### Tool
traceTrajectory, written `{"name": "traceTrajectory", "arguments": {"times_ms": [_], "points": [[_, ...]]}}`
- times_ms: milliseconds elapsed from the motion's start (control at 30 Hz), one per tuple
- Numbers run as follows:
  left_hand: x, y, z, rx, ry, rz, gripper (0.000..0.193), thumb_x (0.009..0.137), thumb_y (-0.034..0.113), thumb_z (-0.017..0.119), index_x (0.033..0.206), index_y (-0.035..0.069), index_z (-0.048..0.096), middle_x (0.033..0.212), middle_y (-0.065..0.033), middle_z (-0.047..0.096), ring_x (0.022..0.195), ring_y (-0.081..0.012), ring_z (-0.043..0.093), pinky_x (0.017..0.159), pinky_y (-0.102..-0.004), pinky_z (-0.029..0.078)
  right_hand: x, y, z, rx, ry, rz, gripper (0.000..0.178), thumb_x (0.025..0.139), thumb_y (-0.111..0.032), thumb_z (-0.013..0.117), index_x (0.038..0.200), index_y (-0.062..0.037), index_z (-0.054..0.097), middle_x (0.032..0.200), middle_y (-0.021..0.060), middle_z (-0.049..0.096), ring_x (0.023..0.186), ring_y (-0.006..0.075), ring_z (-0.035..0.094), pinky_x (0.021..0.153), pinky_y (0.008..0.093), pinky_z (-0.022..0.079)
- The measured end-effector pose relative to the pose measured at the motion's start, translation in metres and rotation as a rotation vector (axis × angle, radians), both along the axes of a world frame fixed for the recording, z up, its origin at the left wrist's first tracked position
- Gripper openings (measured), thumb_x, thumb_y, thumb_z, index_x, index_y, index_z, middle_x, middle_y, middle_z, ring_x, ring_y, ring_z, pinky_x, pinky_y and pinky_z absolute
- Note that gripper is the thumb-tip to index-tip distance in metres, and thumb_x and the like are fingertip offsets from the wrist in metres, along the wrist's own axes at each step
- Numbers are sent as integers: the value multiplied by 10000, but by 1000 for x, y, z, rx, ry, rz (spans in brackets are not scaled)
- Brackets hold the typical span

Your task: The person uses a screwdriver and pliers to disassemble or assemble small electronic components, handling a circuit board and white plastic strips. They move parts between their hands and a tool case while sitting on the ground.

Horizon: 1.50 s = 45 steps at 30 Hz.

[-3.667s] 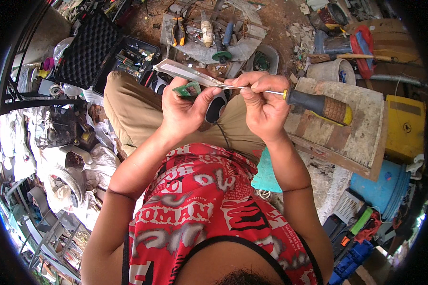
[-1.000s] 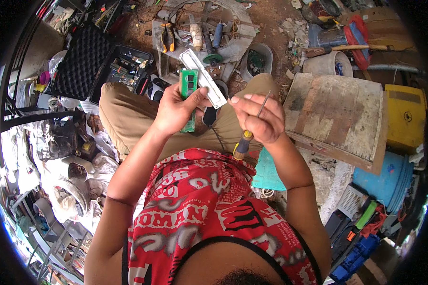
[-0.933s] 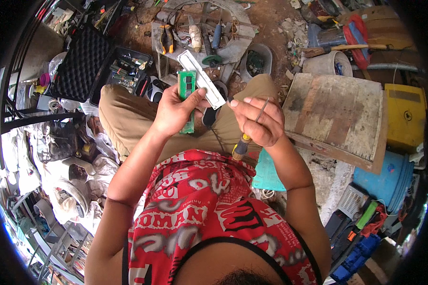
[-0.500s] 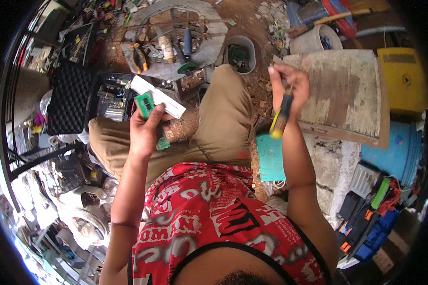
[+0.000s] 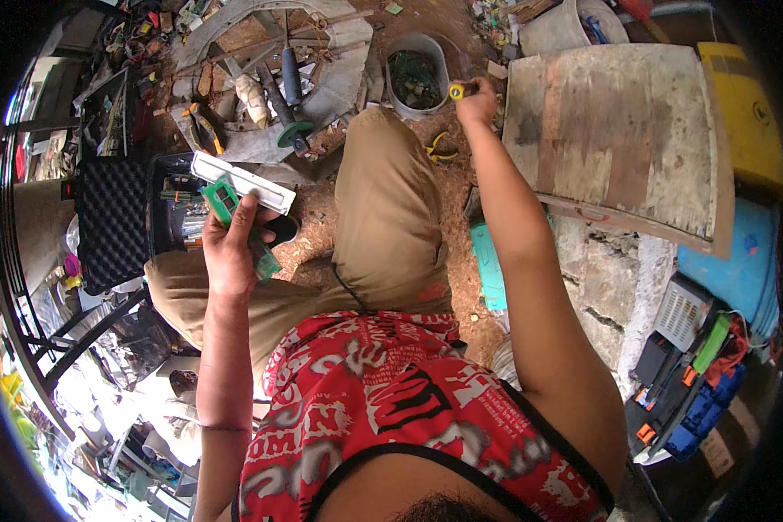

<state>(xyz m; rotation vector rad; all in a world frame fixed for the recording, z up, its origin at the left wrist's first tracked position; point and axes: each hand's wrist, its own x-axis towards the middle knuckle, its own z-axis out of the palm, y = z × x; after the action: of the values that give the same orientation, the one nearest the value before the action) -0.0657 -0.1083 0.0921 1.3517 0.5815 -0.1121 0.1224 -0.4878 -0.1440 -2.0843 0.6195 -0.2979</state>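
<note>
My left hand (image 5: 230, 248) is closed round a green circuit board (image 5: 220, 198) and a long white plastic casing (image 5: 257, 188), with the thumb pressed on the board. A further green piece (image 5: 265, 263) shows below its fingers; whether it belongs to the same board I cannot tell. Out in front, my right hand (image 5: 478, 106) grips a screwdriver (image 5: 458, 90) by its yellow and black handle. The screwdriver's shaft is not visible. That hand is just right of a grey bin (image 5: 445, 63) with green board scraps inside.
Yellow-handled pliers (image 5: 442, 149) lie on the ground beyond my knee. Orange-handled pliers (image 5: 204, 129) and an angle grinder (image 5: 292, 122) rest by a round worn frame (image 5: 344, 83). An open black case (image 5: 113, 222) stands left; a wooden board (image 5: 613, 130) lies right.
My right hand has moved forward and left to the bin with the screwdriver, its arm now stretched out. My left hand still holds the board and casing. The view has shifted.
</note>
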Motion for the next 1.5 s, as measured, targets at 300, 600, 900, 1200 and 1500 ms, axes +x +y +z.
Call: {"name": "traceTrajectory", "arguments": {"times_ms": [300,600,900,1200,1500], "points": [[1,-3,-4,-31,0,-31,121,929,175,593,998,76,596,742,-46,642,544,-94,553,475,-238,459,-32,-6,82,662,-180,-100,223,839,-145,711,962,-81,536,825,86,667,705,162,651,561,242,506],[-8,7,6,-54,-63,15,151,927,179,603,1003,49,600,823,-37,662,696,-96,624,550,-216,486,-39,39,200,-155,-176,422,439,992,-446,410,993,-73,641,879,63,634,812,218,572,818,391,438],[-19,15,33,-96,-155,22,160,928,188,599,1018,56,612,903,-32,671,776,-107,646,567,-229,514,-126,196,271,528,92,1024,234,875,-239,682,1027,-61,675,731,-46,607,578,20,443,499,192,321],[-59,34,16,-259,-104,61,363,962,332,531,1163,32,577,996,-55,656,811,-115,643,607,-242,506,-168,240,233,818,133,840,166,914,-172,614,963,-14,634,737,5,596,475,-11,360,394,163,256],[-85,70,-10,-854,-258,206,690,949,583,341,1316,10,454,1031,-92,632,852,-172,627,671,-282,532,-82,235,229,705,225,538,247,861,-258,682,964,-36,648,698,-8,582,409,12,310,350,180,234]]}}
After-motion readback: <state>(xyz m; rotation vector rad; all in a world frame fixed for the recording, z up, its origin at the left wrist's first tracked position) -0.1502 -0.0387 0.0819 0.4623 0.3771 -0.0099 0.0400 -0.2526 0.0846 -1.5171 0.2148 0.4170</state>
